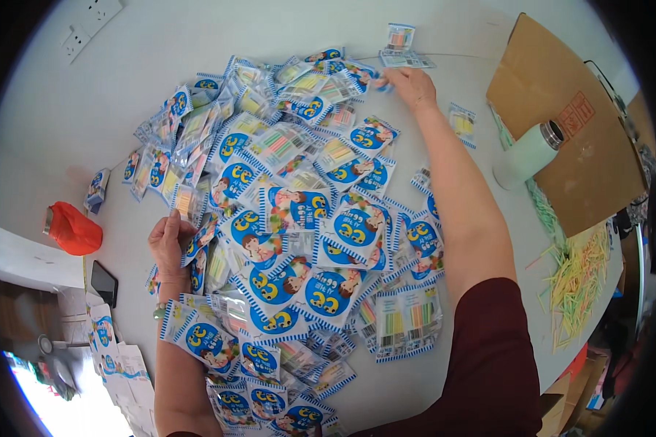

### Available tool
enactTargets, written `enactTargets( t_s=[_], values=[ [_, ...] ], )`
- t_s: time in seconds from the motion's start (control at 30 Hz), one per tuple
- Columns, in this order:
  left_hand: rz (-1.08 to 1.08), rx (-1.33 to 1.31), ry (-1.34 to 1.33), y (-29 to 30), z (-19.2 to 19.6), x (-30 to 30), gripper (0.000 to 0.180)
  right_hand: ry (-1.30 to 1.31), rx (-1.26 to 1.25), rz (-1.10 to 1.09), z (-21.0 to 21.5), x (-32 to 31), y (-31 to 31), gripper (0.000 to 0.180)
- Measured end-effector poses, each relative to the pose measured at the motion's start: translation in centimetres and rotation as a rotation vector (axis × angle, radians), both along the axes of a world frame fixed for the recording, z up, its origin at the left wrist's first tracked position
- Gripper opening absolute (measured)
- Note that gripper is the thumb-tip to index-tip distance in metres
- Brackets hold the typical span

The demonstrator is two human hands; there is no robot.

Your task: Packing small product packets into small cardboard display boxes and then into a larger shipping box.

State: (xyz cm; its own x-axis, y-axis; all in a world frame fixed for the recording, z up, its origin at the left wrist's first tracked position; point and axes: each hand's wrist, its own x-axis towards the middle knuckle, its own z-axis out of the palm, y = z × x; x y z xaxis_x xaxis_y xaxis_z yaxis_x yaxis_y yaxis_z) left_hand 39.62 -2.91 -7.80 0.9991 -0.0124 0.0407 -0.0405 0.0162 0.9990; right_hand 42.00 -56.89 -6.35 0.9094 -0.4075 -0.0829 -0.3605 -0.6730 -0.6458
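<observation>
L hand (168, 242): fingers clamped on sm. packet (188, 202), grip partly hidden, at L side of packet pile (299, 218) on tabletop (530, 244). R hand (414, 89) at pile's far edge; fingertips blurred, can't tell if together. Packets hide pt. of L forearm (182, 379).

Before me, a pile of packets (291, 182) spreads over the middle of the table (481, 320), some lying across others. My left hand (169, 237) is at its left side, my right hand (414, 87) by its far right end, with two packets (399, 49) just beyond. Left of the pile sits a container (76, 227), and nearer me a phone (105, 282). To my right, one packet (462, 125) lies between my forearm and a bottle (521, 160), which stands beside a cardboard box (561, 116); nearer me, sticks (579, 280) lie heaped toward the table's right edge.
</observation>
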Motion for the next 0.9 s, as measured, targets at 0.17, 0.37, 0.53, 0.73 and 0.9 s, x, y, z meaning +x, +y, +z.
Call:
enactTargets(
  t_s=[0.17, 0.37, 0.53, 0.73, 0.9],
  values=[
    [0.008, -0.007, -0.003, 0.3, -0.1, 0.0, 0.033, -0.265, -0.321, -0.393, -1.9, 1.1, 0.3, 0.059],
    [0.017, -0.003, 0.025, 0.0, 0.6, -0.7, 0.032, -0.269, -0.616, -0.290, -3.0, 3.4, 0.6, 0.071],
    [-0.009, -0.011, 0.023, -0.1, -0.1, -0.3, 0.031, -0.069, -0.645, -0.144, -0.1, 1.8, 2.0, 0.068],
    [-0.001, -0.014, 0.010, 0.5, -0.5, -0.1, 0.032, -0.481, -0.430, -0.466, 1.2, 1.8, 5.9, 0.048],
    [0.006, -0.021, 0.009, -0.1, -0.2, -0.1, 0.031, -0.459, -0.648, -0.689, -2.6, 2.5, 2.1, 0.039]
  ],
)
